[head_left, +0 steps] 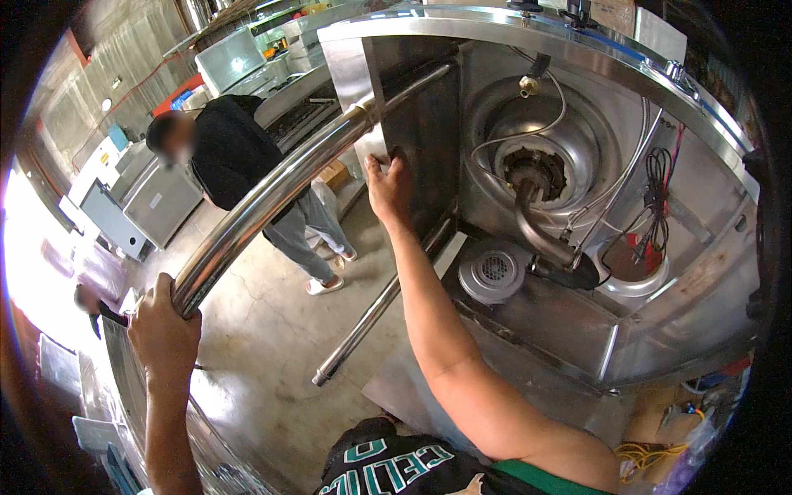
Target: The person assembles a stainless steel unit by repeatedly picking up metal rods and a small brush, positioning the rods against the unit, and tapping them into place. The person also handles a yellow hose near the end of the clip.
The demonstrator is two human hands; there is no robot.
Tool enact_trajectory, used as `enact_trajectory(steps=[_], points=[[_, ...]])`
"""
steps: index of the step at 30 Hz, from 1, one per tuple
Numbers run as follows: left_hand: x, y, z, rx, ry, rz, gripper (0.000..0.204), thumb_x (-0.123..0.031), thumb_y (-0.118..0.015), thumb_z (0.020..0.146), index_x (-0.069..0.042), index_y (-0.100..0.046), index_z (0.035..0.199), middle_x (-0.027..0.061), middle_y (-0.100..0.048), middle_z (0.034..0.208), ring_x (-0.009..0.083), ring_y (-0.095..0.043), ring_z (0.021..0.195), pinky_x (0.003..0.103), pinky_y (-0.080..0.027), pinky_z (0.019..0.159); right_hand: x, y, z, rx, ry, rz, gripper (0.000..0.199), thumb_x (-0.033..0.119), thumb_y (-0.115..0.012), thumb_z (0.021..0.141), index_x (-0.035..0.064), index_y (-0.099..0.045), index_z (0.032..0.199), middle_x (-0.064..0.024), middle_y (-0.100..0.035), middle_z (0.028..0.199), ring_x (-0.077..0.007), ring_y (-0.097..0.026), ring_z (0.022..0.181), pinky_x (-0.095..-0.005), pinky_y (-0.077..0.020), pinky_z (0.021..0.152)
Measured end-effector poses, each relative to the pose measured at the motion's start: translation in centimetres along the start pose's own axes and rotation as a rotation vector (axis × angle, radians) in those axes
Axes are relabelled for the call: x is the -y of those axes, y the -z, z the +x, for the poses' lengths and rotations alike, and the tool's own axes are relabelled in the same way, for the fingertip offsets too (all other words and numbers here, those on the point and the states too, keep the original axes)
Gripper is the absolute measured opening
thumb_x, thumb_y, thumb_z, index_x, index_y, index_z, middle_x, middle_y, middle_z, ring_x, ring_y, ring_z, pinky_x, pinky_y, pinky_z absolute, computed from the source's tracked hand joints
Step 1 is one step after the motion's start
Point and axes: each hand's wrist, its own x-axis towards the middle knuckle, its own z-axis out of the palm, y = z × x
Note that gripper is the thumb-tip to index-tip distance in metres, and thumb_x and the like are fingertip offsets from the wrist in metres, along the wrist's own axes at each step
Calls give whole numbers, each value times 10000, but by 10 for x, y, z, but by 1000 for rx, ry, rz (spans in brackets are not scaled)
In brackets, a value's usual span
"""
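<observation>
My left hand [165, 330] is closed around the lower end of a thick polished metal tube [264, 202], a leg of the stainless steel unit. The tube slants up to a collar at the corner of the unit's steel side panel [353, 82]. My right hand [388, 190] grips the edge of that panel with bent fingers, partly hidden. Inside the unit sit a round metal bowl [606, 144] with a dark opening, a bent pipe [532, 219] and a round silver vented part [492, 272]. A second metal leg [359, 334] points down toward the floor.
A person in a dark top [239, 144] bends over metalwork at the left. A coiled black cable [657, 194] hangs inside the unit. Yellow cord [648, 456] and plastic wrap lie at the lower right. Wrapped steel [219, 445] stands beside my left forearm, over the concrete floor [272, 363].
</observation>
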Motion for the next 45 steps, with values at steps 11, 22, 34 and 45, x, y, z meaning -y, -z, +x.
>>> enact_trajectory(steps=[11, 22, 34, 45], points=[[54, 35, 41, 623, -104, -697, 680, -422, -768, 840, -64, -539, 1371, 155, -647, 804, 239, -631, 664, 370, -501, 667, -9, 49, 24, 69, -140, 420, 445, 290, -700, 937, -44, -578, 1205, -175, -607, 1124, -263, -580, 1083, -397, -455, 973], [52, 19, 28, 593, -78, -793, 779, -483, -709, 882, -115, -468, 1525, 228, -727, 1076, 418, -416, 1385, 529, -89, 1243, -87, 51, 233, -126, -55, 161, 620, 352, -674, 954, -79, -529, 1377, -268, -587, 1368, -408, -560, 1262, -464, -408, 1097], [31, 12, 11, 340, -35, -597, 737, -205, -861, 762, -119, -569, 1433, 158, -697, 1003, 301, -671, 987, 460, -459, 999, -55, 52, 243, 23, -180, 90, 800, 542, -796, 842, -55, -594, 1334, -290, -651, 1242, -392, -631, 1158, -428, -474, 1043], [18, -6, 4, -78, -326, -232, 813, -314, -868, 749, -167, -530, 1474, 115, -649, 913, 320, -642, 792, 470, -507, 776, -74, 31, 258, 34, -239, 224, 898, 625, -764, 843, -58, -560, 1387, -244, -568, 1425, -392, -534, 1312, -428, -422, 1103]])
